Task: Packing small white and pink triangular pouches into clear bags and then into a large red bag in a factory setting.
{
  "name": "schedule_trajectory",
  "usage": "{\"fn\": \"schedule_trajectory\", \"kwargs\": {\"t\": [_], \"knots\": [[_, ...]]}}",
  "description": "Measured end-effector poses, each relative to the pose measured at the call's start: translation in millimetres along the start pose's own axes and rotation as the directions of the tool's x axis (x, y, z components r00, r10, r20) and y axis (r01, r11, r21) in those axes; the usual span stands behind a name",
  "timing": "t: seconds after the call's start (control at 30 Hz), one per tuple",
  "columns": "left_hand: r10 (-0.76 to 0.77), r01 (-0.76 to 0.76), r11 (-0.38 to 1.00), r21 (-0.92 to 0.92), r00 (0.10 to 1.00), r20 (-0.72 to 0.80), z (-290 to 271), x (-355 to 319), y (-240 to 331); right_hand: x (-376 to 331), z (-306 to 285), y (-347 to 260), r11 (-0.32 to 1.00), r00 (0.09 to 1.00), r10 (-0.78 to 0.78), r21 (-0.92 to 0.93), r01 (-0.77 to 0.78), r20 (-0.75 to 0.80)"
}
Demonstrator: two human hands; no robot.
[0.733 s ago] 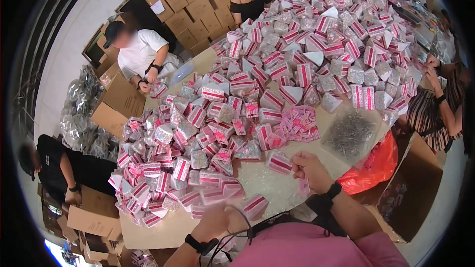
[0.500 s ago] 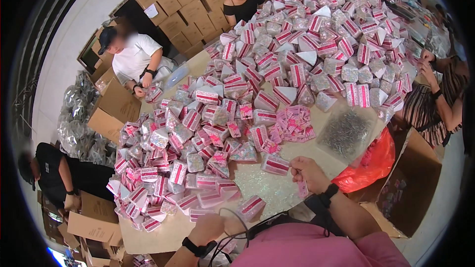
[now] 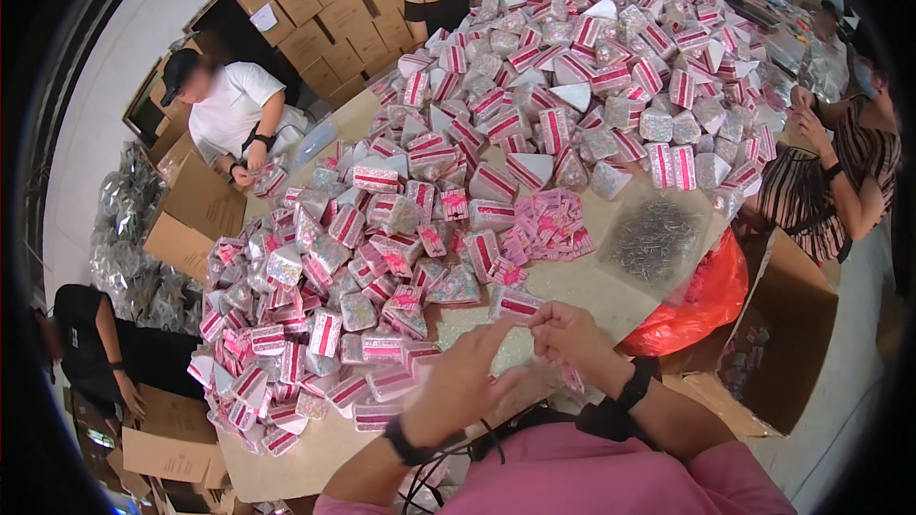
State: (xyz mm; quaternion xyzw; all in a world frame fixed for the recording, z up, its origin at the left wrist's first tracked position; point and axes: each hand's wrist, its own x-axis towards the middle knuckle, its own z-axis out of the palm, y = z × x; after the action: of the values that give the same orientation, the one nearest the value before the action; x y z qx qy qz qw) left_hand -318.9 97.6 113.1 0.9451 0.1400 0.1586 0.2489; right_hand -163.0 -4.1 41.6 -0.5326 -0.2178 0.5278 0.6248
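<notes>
My right hand (image 3: pixel 575 347) is closed in a pinch, with a small pink printed card (image 3: pixel 572 379) hanging below its fingers. Fingers stretched apart, my left hand (image 3: pixel 466 380) hovers over the table front and holds nothing visible. Just beyond both hands lies a clear wedge-shaped pouch (image 3: pixel 516 306) with a dark pink stripe; whether fingertips touch it I cannot tell. A loose pile of pink cards (image 3: pixel 549 227) lies farther back. To the left spreads a big heap of similar striped pouches (image 3: pixel 324 332), some with pink cards on them.
A clear bag of small metal clips or pins (image 3: pixel 654 243) lies to the right, by a red plastic bag (image 3: pixel 701 296) at the table edge. An open cardboard box (image 3: pixel 787 334) stands beyond. A larger pouch heap (image 3: pixel 592 67) covers the table's back. Several people work around.
My left hand has risen from the table's front edge toward my right hand, its fingers spreading. My right hand keeps the pink card. The whole view has shifted slightly.
</notes>
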Motion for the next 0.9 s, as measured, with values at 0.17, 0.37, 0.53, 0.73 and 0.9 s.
{"fn": "schedule_trajectory", "kwargs": {"t": [0.17,0.37,0.53,0.73,0.9], "knots": [[0.022,-0.029,0.999,0.046,0.989,0.146,37,11,-5,-13,0,5,0.998,0.999,-0.005,0.057,0.006,-0.032],[0.184,-0.239,0.957,0.164,0.938,0.293,36,11,-14,-17,-19,13,0.977,0.977,0.168,0.113,-0.183,0.131],[0.220,-0.212,0.972,-0.098,0.972,0.079,50,14,-30,-13,-14,14,0.998,0.991,0.053,-0.023,-0.051,0.124],[-0.229,0.581,0.457,-0.674,0.809,0.542,39,41,-25,-16,-16,-7,0.397,0.794,-0.557,-0.761,0.513,0.245],[-0.174,0.567,0.465,-0.680,0.812,0.557,44,63,-31,-11,-32,-17,0.121,0.786,-0.518,-0.880,0.459,0.339]]}}
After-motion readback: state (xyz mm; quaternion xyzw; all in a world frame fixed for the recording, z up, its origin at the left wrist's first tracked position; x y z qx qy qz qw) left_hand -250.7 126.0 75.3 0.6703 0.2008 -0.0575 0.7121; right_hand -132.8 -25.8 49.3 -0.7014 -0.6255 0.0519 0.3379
